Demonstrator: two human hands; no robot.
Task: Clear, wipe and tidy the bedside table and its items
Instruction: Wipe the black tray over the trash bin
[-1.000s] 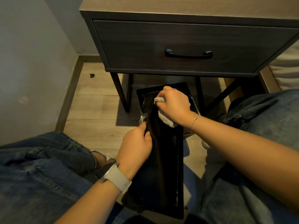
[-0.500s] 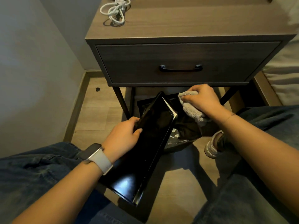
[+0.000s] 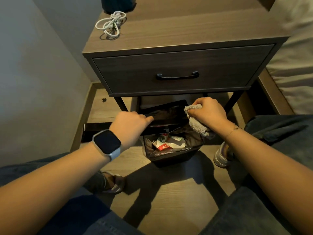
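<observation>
Left hand (image 3: 129, 123), smartwatch (image 3: 107, 144) on its wrist, grips a black tray (image 3: 166, 116) at its left part, fingers curled round the edge. The tray is held roughly level below the drawer (image 3: 183, 72) of the bedside table (image 3: 186, 31), above the far side of a small bin (image 3: 171, 150) that stands on the wood floor (image 3: 177, 200). The bin is lined with a clear bag and holds crumpled wrappers (red and white print, not readable).

Right hand (image 3: 207, 114) is closed round a grey cloth (image 3: 196, 123); the cloth bunches out between thumb and fingers and hangs down just beside the tray's right end, touching or nearly so, I cannot tell which.

On the table top, far left: a coiled white cable (image 3: 111, 23), with a dark round base (image 3: 118, 4) just behind it. Drawer closed, black handle (image 3: 177, 75) centred. Bed edge (image 3: 291, 56) to the right. Wall (image 3: 33, 65) to the left. Knees in jeans near, on both sides.
</observation>
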